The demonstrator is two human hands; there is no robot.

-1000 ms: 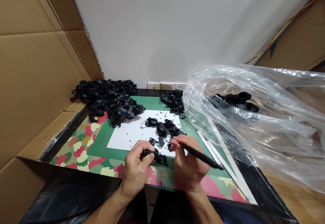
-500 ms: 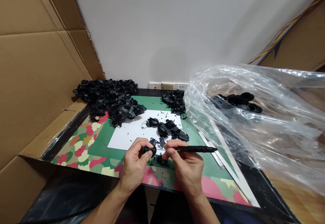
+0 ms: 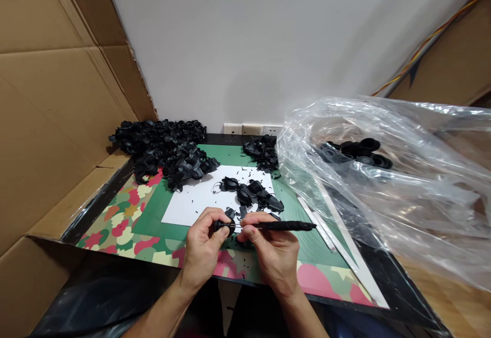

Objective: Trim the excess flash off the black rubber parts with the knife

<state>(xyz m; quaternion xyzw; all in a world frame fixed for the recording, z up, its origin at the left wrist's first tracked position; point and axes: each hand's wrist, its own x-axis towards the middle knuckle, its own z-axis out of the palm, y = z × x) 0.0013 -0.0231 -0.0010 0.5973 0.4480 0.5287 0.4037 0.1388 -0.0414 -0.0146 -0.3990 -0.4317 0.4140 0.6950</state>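
Note:
My left hand (image 3: 205, 246) is closed, its thumb and fingers pinching a small round black rubber part (image 3: 229, 226). In my right hand (image 3: 274, 251) is a slim tool with a black-wrapped handle (image 3: 286, 225), held level between thumb and fingers. Its thin metal end points left and reaches the rubber part; whether it goes inside I cannot tell. Just beyond my hands, several ribbed black rubber pieces (image 3: 251, 190) lie on the white sheet (image 3: 184, 207) among small black scraps.
A large heap of black rubber pieces (image 3: 164, 146) stands at back left, a smaller scrap pile (image 3: 263, 151) at back centre. To the right, a clear plastic bag (image 3: 414, 189) holds black round parts (image 3: 364, 149). White strips (image 3: 318, 225) lie on the green mat (image 3: 295, 189). Cardboard (image 3: 57, 97) walls the left.
My right hand has moved left with the tool, bringing its metal end up to the rubber part. The left hand keeps its hold, nearly still.

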